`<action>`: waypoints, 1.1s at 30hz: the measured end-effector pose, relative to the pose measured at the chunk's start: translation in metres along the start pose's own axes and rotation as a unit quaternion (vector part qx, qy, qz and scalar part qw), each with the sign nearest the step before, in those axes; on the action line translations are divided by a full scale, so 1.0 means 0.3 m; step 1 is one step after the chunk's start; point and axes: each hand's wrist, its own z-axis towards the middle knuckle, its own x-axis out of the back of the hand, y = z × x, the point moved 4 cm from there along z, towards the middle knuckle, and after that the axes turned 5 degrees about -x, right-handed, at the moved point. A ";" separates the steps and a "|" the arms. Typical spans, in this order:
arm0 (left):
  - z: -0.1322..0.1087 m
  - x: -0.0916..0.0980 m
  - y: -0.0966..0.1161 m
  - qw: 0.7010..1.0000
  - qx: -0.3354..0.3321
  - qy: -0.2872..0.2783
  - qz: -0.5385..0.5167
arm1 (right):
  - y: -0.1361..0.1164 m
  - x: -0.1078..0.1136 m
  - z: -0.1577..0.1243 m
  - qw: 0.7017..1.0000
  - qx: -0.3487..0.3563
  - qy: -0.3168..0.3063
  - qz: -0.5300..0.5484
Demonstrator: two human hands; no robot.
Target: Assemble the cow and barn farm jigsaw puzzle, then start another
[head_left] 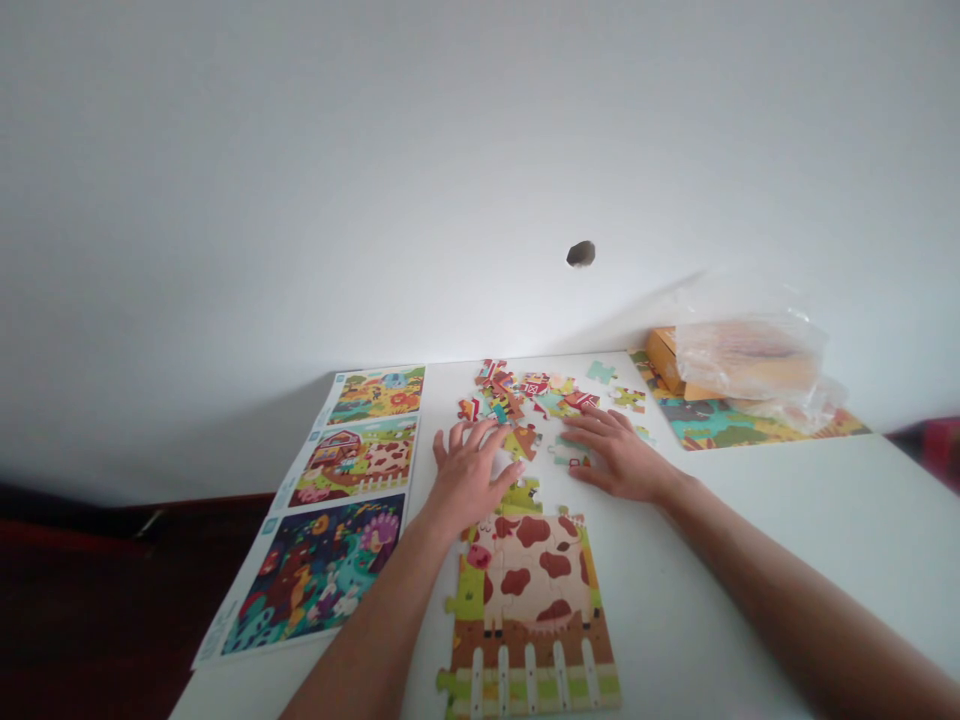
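Observation:
A partly joined jigsaw puzzle (534, 590) with a spotted cow and a white fence lies on the white table. Beyond it is a heap of loose puzzle pieces (536, 385), several of them red and white. My left hand (469, 470) rests at the left edge of this heap, fingers spread, near a brown and orange piece (523, 442). On the other side, my right hand (619, 455) lies with fingers stretched out over a pale green piece (574, 452), partly covering it. Just above the cow sits a green piece (520, 496).
To the left lies a printed picture sheet (281, 515) with three scenes, the middle one showing the cow. At the back right, a clear plastic bag (750, 350) and an orange box (664, 358) stand on a finished-looking colourful picture (720, 425). A white wall (450, 200) closes off the back.

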 end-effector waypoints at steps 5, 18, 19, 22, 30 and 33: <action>0.008 0.015 -0.014 1.000 0.014 0.023 0.004 | 0.027 -0.004 0.000 1.000 -0.014 0.016 -0.009; 0.063 -0.019 0.004 0.999 0.014 0.032 -0.022 | 0.089 0.051 -0.008 0.992 -0.081 0.095 -0.014; 0.072 -0.018 -0.001 0.999 0.014 0.041 -0.017 | 0.131 0.065 -0.016 0.985 -0.118 0.123 -0.020; 0.085 -0.022 -0.012 0.997 0.015 0.070 0.003 | 0.252 0.090 -0.044 0.964 -0.206 0.166 -0.040; 0.069 -0.026 -0.006 0.998 0.005 0.066 -0.003 | 0.352 0.047 -0.018 0.957 -0.246 0.129 -0.087; 0.060 0.000 0.027 0.995 -0.078 0.050 -0.046 | 0.365 0.044 -0.012 0.942 -0.284 0.153 -0.091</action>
